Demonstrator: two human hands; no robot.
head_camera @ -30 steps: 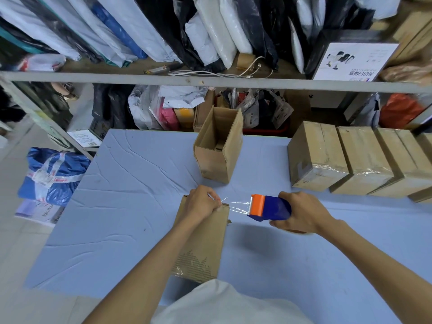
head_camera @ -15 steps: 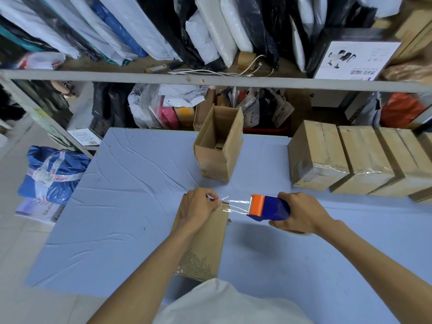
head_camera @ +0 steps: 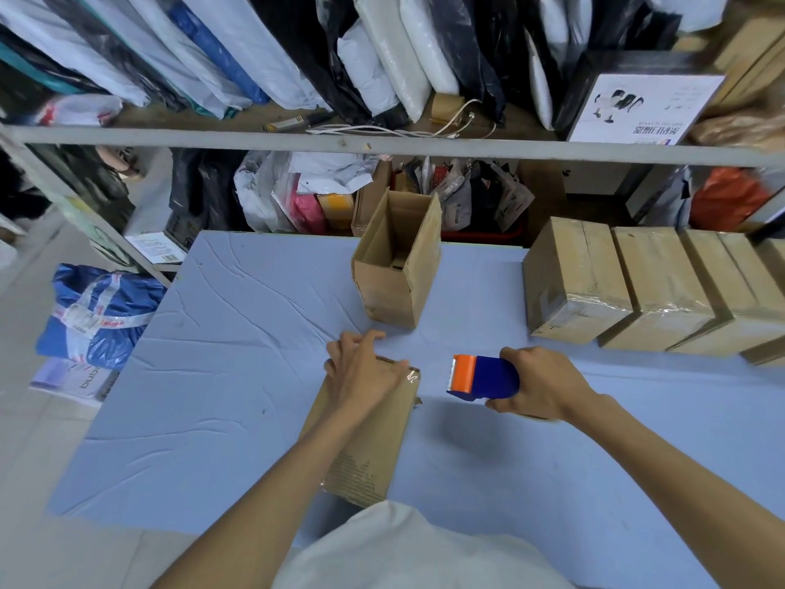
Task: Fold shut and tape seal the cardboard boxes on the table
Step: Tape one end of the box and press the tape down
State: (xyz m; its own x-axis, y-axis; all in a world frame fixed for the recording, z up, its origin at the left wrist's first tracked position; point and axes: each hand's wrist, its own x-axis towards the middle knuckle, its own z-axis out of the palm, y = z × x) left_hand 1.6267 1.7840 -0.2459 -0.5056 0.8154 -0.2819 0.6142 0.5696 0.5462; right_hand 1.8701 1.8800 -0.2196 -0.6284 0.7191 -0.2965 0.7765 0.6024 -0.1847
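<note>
A closed cardboard box lies lengthwise in front of me on the blue table. My left hand lies flat over its far end, fingers spread, pressing the clear tape there. My right hand grips a blue tape dispenser with an orange cutter head, held just right of the box and apart from it. An open cardboard box stands upright farther back, its flaps up.
Several taped boxes stand in a row at the table's right side. A metal shelf rail crosses behind the table, with bags and packages above and below. A blue bag lies on the floor at left.
The tape strand between box and dispenser is gone; the dispenser has pulled away to the right. My left hand has flattened and slid over the box's far end.
</note>
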